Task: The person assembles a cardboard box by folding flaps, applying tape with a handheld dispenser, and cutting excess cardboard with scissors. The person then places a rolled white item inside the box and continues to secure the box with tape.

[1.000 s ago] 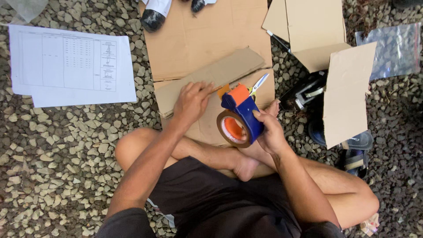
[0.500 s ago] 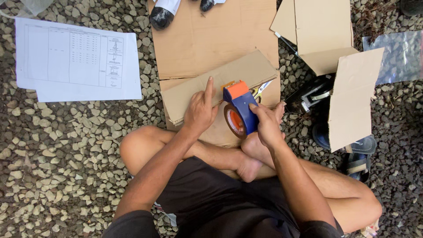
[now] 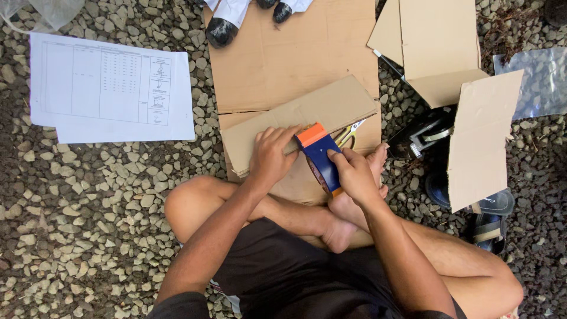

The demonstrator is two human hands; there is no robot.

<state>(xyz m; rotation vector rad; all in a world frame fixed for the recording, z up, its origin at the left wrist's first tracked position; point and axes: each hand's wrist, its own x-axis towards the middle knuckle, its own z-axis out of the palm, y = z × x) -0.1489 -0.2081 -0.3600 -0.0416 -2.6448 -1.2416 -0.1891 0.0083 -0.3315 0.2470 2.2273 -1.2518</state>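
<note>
Two hands work one cardboard strip (image 3: pixel 307 118): left hand (image 3: pixel 269 156) pressed flat on it, released; right hand (image 3: pixel 354 174) grasping the tape dispenser (image 3: pixel 319 155) at its near edge. Taping appears barely begun.

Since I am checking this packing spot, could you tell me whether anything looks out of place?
The scissors with yellow handles lie half hidden beside the blue and orange tape dispenser, close to the right hand. The white printed sheets lie loose on gravel.
</note>
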